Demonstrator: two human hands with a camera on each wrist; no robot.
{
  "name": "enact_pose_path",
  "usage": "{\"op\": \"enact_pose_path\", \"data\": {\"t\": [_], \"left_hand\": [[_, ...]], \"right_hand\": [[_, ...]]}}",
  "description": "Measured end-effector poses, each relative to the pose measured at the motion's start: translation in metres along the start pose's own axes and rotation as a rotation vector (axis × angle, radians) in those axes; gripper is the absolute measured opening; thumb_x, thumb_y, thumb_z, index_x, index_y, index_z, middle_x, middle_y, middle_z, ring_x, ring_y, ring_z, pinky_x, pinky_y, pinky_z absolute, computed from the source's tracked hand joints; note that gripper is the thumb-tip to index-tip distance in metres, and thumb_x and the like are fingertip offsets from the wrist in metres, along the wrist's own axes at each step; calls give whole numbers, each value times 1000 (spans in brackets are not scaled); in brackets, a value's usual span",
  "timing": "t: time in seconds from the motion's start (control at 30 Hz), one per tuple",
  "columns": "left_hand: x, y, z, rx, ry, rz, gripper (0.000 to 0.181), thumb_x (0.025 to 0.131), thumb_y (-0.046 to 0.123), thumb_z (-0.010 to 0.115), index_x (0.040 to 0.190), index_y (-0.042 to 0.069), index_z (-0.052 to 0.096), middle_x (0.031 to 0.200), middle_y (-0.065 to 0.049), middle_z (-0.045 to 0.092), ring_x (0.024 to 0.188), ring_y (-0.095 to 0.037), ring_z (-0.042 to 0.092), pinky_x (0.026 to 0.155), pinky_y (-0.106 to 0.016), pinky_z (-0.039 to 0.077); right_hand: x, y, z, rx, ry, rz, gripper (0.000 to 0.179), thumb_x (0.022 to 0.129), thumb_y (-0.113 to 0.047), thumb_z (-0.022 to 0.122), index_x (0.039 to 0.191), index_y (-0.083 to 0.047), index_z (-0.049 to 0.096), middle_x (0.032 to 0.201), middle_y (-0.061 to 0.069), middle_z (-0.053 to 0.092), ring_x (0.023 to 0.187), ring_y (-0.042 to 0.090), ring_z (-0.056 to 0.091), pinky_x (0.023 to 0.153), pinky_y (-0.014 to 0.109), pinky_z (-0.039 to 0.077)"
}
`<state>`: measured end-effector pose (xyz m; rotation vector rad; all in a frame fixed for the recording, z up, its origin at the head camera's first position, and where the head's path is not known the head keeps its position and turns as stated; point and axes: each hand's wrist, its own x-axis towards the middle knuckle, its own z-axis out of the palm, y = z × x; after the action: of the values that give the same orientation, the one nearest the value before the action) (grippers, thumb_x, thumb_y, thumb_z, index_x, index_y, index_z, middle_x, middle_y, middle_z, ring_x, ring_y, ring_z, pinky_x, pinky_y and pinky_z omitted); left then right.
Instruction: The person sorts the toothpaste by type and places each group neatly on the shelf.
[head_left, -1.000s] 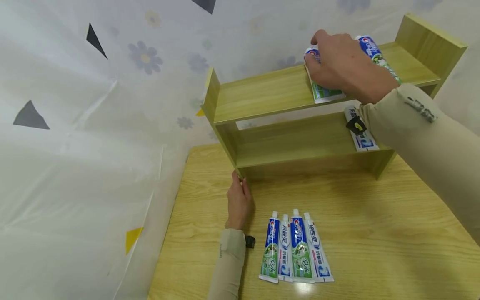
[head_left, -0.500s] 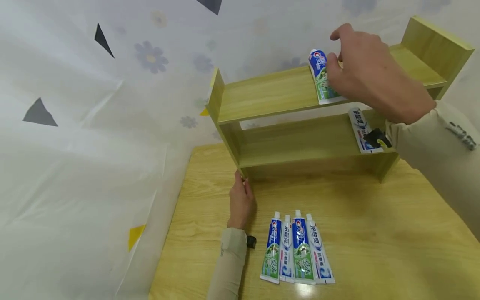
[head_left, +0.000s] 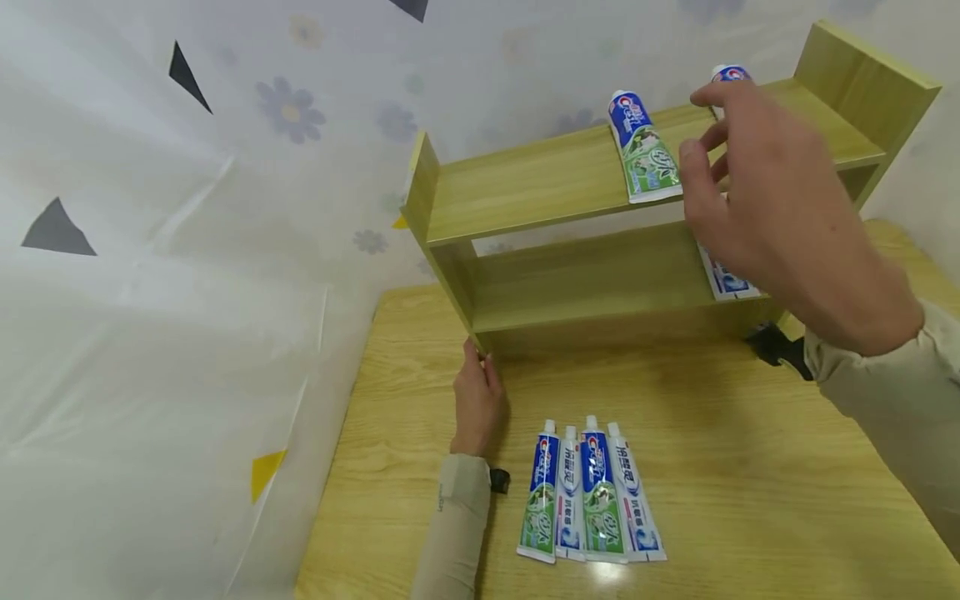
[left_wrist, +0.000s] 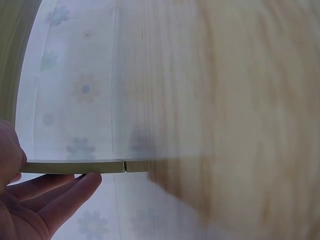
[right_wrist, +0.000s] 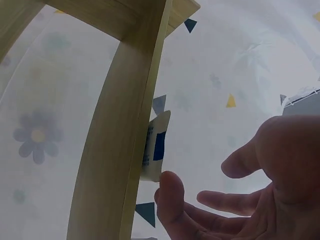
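My left hand [head_left: 478, 408] grips the foot of the left side panel of a wooden shelf [head_left: 517, 196], thumb on one face and fingers [left_wrist: 72, 200] on the other. In front of the shelf's right half, my right hand [head_left: 787, 200] hangs with fingers loosely bent and nothing between them. A blue-and-green Crest toothpaste tube [head_left: 645, 154] lies on the top board, left of that hand. Another Crest tube [head_left: 731, 73] is mostly hidden behind the hand. On the lower board lies a white toothpaste tube [head_left: 727, 279], partly covered by the hand.
Several toothpaste tubes lie side by side on the wooden table [head_left: 750, 492], Crest tubes [head_left: 540, 500] alternating with white tubes [head_left: 633, 500]. A flower-patterned sheet [head_left: 187, 333] covers the wall behind the shelf and at the left.
The right hand has drawn back from the Crest tube on the top board, moving right and down. That tube stays lying there, now in full view. The left hand keeps its place.
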<state>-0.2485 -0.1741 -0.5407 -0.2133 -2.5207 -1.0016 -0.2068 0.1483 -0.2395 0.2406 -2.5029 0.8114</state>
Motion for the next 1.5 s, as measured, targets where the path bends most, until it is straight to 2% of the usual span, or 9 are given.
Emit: {"op": "enact_pose_path", "data": {"t": [0.13,0.3,0.5,0.53,0.63,0.77,0.87,1.13,1.5], "left_hand": [[0,1,0,-12,-4,-5,36,118,13,46,151,-1,46,114,-26,76,78,-25,71,65,-37,58],[-1,0,-1,-19,-9,-13,36,118,12,46,151,-1,46,111,-27,75,75,-26,70,63,-36,58],[-3,0,-4,-10,-11,-18,36,117,11,47,151,-2,46,106,-25,75,71,-25,68,61,-32,55],[-3,0,-4,-9,-10,-17,36,117,10,48,151,-2,46,107,-25,75,71,-24,67,61,-31,54],[-3,0,-5,-5,-10,-17,36,117,11,47,150,-2,47,103,-24,75,67,-23,64,59,-31,52],[-4,-1,-6,-3,-6,-20,36,118,11,47,151,-2,47,110,-26,76,78,-29,74,65,-38,61],[-5,-1,-5,-2,-3,-17,36,118,12,46,151,-3,47,116,-28,76,88,-34,78,71,-44,65],[-4,0,-5,-4,2,-9,36,117,11,48,151,-2,47,112,-27,76,75,-28,71,63,-36,58],[-3,0,-6,15,-7,-6,30,118,12,46,146,2,47,95,-20,72,63,-17,58,56,-28,50]], "right_hand": [[-22,0,7,-7,96,-63,53,113,-26,43,160,-1,47,125,31,70,101,48,73,78,48,48],[-45,0,14,-17,142,-93,51,113,-24,47,157,2,49,123,31,69,96,46,72,74,50,50],[-68,2,23,-24,135,-125,49,111,-18,56,155,3,50,116,27,67,90,39,70,68,25,49],[-72,2,25,-14,127,-130,49,109,-16,58,154,4,51,115,26,66,91,38,69,68,19,48],[-85,3,34,1,105,-165,51,105,-11,65,152,5,53,114,25,66,90,35,69,66,24,56],[-103,3,50,7,75,-219,57,98,-8,74,151,3,55,114,23,68,84,30,70,62,43,60],[-115,4,63,10,40,-225,60,96,-9,77,151,0,56,117,20,69,82,26,70,62,44,59],[-133,13,94,36,-104,-134,55,101,-14,75,152,-5,56,126,16,70,95,25,72,65,35,57],[-154,25,134,101,-297,9,56,105,-20,72,155,-4,51,134,22,67,102,32,74,72,42,64]]}}
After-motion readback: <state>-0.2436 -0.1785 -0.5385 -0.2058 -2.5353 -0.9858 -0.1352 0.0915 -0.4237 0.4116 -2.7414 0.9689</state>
